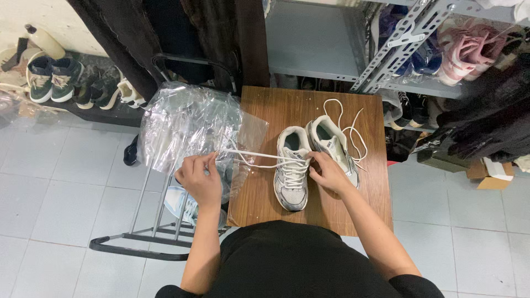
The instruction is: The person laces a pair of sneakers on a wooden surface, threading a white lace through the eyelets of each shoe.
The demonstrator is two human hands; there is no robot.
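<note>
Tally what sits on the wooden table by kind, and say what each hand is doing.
White and grey sneakers: 2, side by side on the wooden table
White laces: 2, one per sneaker
Clear plastic bags: 1, overlapping the table's left edge
Total: 5

The left hand pinches a lace end pulled out sideways; the right hand grips the lace at the nearer sneaker's eyelets.

Behind the bench, a pale blue shoe is half hidden by the left hand and plastic bag.
</note>
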